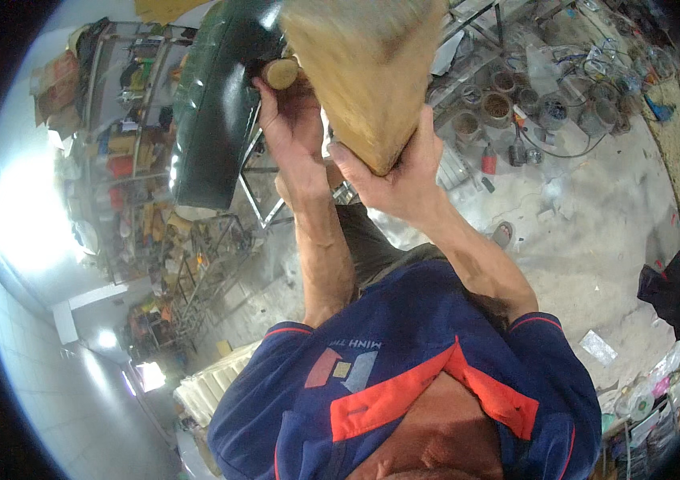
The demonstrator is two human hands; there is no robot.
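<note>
A large tan-yellow block (364, 88) with a tapering lower end rises in front of me, its top cut off by the upper edge. My right hand (404, 172) grips the narrow end, thumb on one side and fingers on the other. To its left, my left hand (296, 128) is curled around a short tan piece with a round end (280, 74); whether this joins the block is hidden. Close by that hand stands a dark green padded cushion (216, 104) with a shiny surface and a seam along its edge.
Several cans and jars (497, 108) crowd the floor at the far right, beside a red bottle (489, 160). Loaded shelves (128, 104) line the left. A metal frame (260, 192) stands below the cushion. Black cloth (676, 292) lies at the right.
</note>
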